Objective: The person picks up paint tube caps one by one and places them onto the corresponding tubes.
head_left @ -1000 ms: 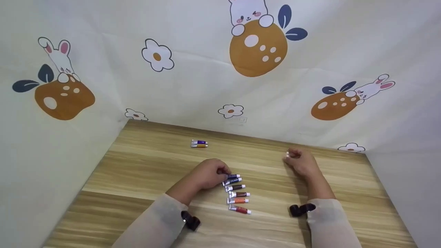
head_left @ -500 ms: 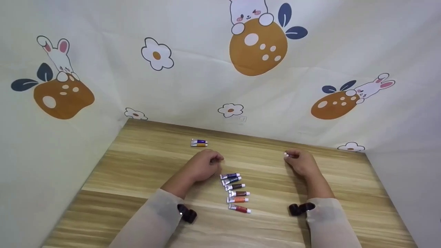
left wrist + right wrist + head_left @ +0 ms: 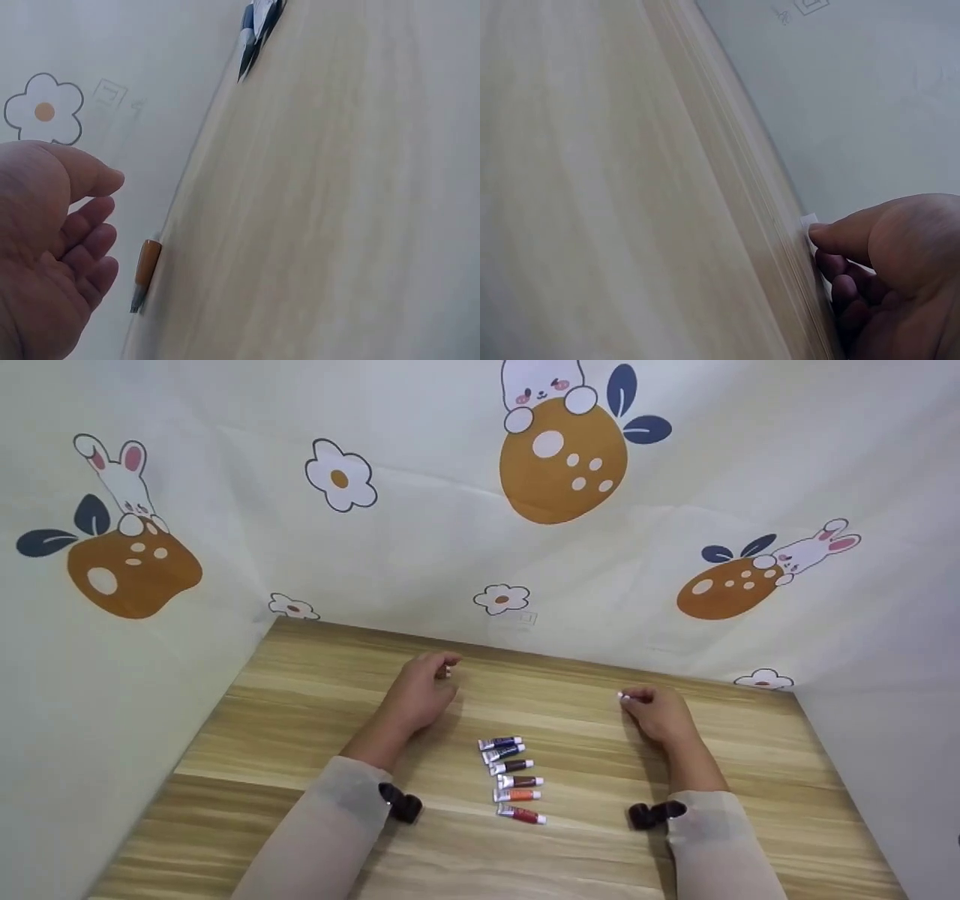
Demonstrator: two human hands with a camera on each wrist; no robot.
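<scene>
My left hand reaches over the back of the table, fingers loosely bent and thumb apart. Just beyond its fingertips, in the left wrist view, lies an ochre paint tube; in the head view the hand mostly covers that spot. At the back right, my right hand pinches small paint tubes between thumb and fingers. Only their white caps show; the bodies are hidden in the hand. Between the hands, paint tubes lie in a column: purple-blue, blue, dark brown, reddish brown, orange and red.
The wood-grain table meets a pale printed cloth wall along its back edge. Similar cloth rises at the left and right sides. A small black camera sits at the left wrist, another black camera at the right.
My left hand has left the column of tubes and moved back and left, over the purple and ochre tubes. My right hand has stayed nearly still, turning its caps slightly.
</scene>
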